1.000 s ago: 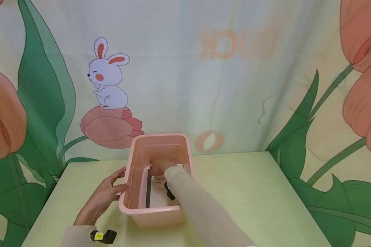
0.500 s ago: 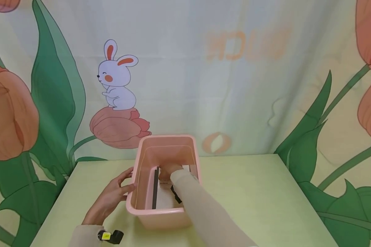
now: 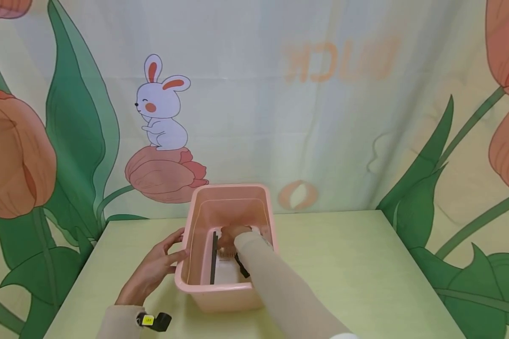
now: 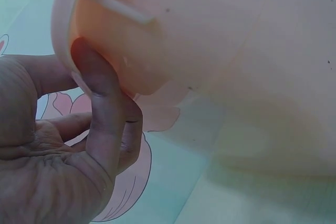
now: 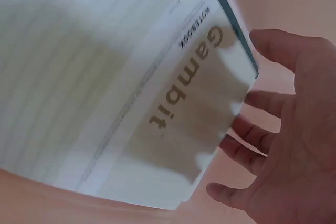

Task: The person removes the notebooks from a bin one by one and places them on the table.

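Observation:
A pink plastic bin (image 3: 222, 299) stands on the table. At its left rim my left hand (image 3: 154, 266) holds on, the thumb pressed under the lip in the left wrist view. Inside the bin lies a notebook (image 5: 105, 87) with a pale cover, a dark spine strip and the printed word "Gambit". My right hand (image 5: 289, 114) is down in the bin at the notebook's far edge. Its fingers are spread, with several fingertips at or under that edge. The thumb stays near the dark spine, apart from the cover. My right sleeve hides part of the notebook in the head view.
The light green tabletop (image 3: 335, 263) extends on both sides of the bin. Behind it hangs a curtain (image 3: 246, 117) printed with a rabbit and tulips. The bin's walls surround my right hand closely.
The head view has shifted, so the whole scene sits farther right. My right hand has moved slightly at the notebook's far edge. The left hand keeps its hold on the bin.

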`<state>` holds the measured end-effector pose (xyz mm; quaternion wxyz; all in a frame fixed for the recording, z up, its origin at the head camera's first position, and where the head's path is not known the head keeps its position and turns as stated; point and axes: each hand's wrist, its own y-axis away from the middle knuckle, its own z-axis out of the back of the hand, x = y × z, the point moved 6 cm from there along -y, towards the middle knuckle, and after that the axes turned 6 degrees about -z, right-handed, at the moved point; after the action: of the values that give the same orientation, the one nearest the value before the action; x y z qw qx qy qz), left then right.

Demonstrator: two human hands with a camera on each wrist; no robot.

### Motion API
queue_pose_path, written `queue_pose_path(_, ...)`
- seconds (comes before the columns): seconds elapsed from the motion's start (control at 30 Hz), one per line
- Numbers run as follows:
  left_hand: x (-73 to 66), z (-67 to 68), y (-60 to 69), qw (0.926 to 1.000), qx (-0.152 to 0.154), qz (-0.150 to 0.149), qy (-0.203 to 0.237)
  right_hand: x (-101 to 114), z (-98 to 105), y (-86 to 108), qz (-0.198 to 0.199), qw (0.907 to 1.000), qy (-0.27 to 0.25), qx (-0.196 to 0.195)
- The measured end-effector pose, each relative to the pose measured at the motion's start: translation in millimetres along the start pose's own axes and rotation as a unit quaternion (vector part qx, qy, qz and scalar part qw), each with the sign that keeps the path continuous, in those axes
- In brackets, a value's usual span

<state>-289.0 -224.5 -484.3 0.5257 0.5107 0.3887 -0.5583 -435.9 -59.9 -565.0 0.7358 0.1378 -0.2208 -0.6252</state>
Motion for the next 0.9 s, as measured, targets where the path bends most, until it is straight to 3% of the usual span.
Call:
queue_pose_path(0.13, 0.5, -0.3, 0.6, 1.0000, 0.004, 0.001, 0.001, 5, 7, 14.6, 0.013, 0.9994, -0.031, 0.010)
queue_pose_path(0.2, 0.3, -0.4, 0.7, 1.0000, 0.004, 0.000, 0.003, 7, 10, 18.1, 0.021, 0.9968, -0.077, 0.008)
queue_pose_path(0.33, -1.0, -0.2, 0.7, 1.0000, 0.003, 0.001, 0.007, 9, 12, 11.8, 0.043, 0.9915, -0.121, -0.022)
queue_pose_path(0.53, -2.4, -1.1, 1.6, 1.0000, 0.005, 0.006, 0.006, 12, 7, -11.9, 0.085, 0.9893, -0.095, -0.072)
queue_pose_path(0.67, -3.2, -1.7, 2.0, 1.0000, 0.005, 0.006, 0.005, 11, 6, -15.8, 0.077, 0.9894, -0.097, -0.076)
queue_pose_path(0.9, -2.9, -2.7, 2.5, 0.9999, 0.004, 0.007, 0.009, 17, 17, 16.5, 0.070, 0.9913, -0.099, -0.052)
